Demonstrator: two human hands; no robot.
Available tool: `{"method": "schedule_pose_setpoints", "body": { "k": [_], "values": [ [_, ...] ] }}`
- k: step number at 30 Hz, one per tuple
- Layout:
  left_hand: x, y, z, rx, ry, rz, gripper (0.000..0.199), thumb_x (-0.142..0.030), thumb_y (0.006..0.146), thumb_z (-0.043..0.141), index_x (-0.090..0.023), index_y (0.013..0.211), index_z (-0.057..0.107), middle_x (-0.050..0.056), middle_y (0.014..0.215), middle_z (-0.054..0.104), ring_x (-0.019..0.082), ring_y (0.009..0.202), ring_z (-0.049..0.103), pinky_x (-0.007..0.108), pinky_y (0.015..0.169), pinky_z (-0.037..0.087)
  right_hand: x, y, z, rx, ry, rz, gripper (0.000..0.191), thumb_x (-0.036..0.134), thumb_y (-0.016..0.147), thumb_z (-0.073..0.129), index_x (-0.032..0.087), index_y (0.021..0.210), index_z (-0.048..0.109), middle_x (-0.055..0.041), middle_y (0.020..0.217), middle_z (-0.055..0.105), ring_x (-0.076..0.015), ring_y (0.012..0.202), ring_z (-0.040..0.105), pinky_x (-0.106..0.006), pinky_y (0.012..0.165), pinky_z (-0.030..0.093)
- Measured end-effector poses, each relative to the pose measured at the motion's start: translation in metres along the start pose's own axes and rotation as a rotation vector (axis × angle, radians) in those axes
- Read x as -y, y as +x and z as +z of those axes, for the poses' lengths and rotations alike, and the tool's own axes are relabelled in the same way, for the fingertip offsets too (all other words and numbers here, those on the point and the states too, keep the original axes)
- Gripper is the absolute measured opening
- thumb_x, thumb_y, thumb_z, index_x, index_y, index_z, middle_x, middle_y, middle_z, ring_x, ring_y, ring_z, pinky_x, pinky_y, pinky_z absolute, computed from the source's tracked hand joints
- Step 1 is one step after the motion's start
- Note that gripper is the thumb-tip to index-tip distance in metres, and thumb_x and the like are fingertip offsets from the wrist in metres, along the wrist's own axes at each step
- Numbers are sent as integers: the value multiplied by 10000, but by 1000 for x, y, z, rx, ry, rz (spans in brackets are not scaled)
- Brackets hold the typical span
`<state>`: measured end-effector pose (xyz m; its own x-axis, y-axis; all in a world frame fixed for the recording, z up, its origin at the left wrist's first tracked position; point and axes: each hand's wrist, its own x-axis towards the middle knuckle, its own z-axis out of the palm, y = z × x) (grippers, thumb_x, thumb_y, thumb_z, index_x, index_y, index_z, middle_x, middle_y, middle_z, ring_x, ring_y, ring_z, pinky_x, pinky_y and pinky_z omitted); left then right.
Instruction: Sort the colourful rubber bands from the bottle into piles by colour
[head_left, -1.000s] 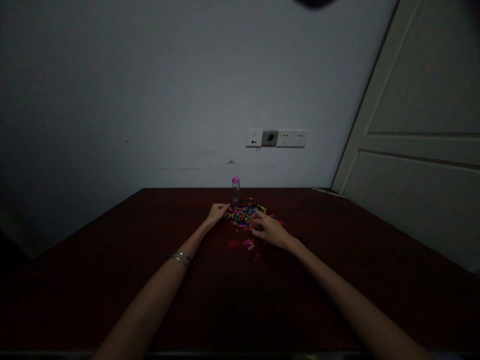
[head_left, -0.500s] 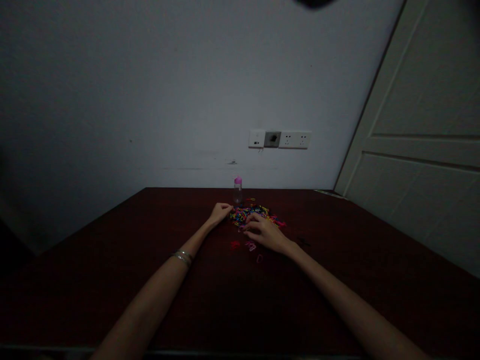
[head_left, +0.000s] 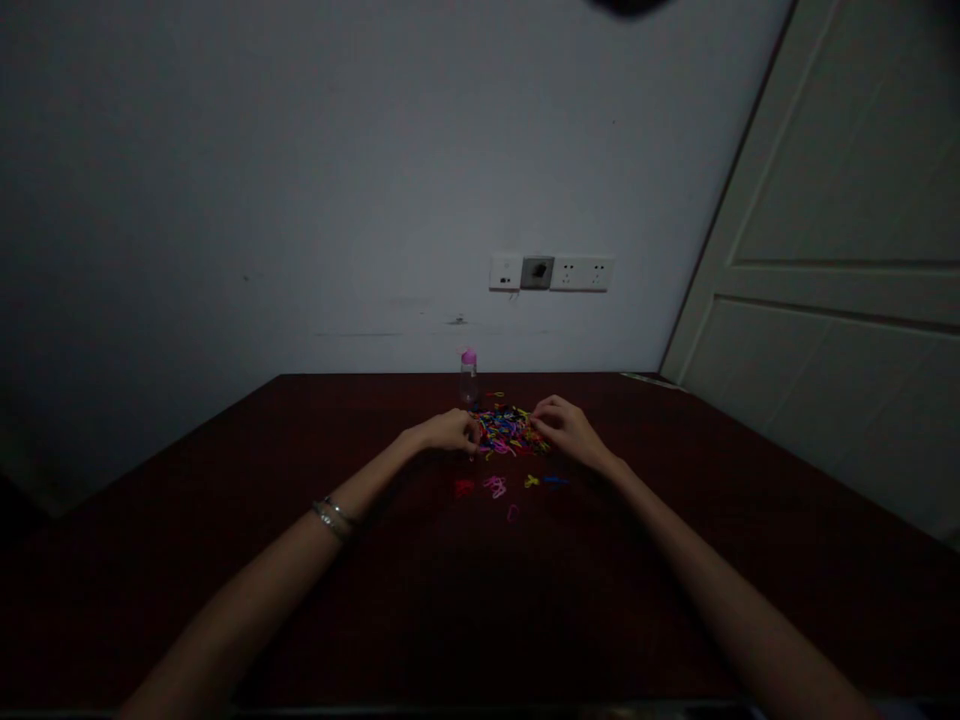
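Note:
A pile of small multicoloured bands (head_left: 508,430), thin loops resembling rubber bands, lies on the dark red-brown table. At its left edge rests my left hand (head_left: 448,430), closed with its fingers curled down, their tips partly hidden. My right hand (head_left: 568,428) is at the pile's right edge, thumb and fingers bent together in a pinch; whatever is between them is too small to make out. In front of the pile lie separate clusters: red bands (head_left: 464,488), pink bands (head_left: 496,487), yellow bands (head_left: 532,481) and blue bands (head_left: 555,480). Nearer to me is a single pink loop (head_left: 513,513).
Behind the pile stands a clear bottle (head_left: 469,388) with a pink cap (head_left: 469,356). The table (head_left: 360,620) meets a pale wall (head_left: 360,200) carrying sockets (head_left: 582,274). A panelled white door (head_left: 840,250) is at the right. The light is dim.
My right hand has moved from the front of the pile to its right edge, uncovering the yellow and blue bands. My left hand has shifted slightly nearer, its fingers now curled down.

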<state>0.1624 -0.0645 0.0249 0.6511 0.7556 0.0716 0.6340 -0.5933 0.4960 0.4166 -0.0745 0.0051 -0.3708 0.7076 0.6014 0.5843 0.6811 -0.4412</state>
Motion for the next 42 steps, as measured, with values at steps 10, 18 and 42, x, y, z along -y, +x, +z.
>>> {"method": "schedule_pose_setpoints", "body": {
  "k": [10,18,42],
  "values": [
    [13,3,15,-39,14,-52,79,-177,618,599,-160,603,675,4,516,562,91,468,436,208,468,262,-4,1,-6,-11,4,16,170,273,782,511,170,761,644,-52,858,575,-151,791,547,-287,740,424],
    [-12,18,11,-132,-280,-31,164,-251,621,629,-109,676,690,5,535,567,78,487,424,199,488,301,-9,2,-16,-109,18,46,190,283,772,500,169,745,649,-52,834,592,-153,793,555,-281,737,423],
    [-33,85,59,-433,-335,-20,355,-373,767,466,-83,785,670,55,692,621,115,594,486,213,538,344,-64,-6,-29,65,-17,324,222,293,695,522,151,758,679,-52,771,678,-176,723,609,-262,662,463]
  ]
}}
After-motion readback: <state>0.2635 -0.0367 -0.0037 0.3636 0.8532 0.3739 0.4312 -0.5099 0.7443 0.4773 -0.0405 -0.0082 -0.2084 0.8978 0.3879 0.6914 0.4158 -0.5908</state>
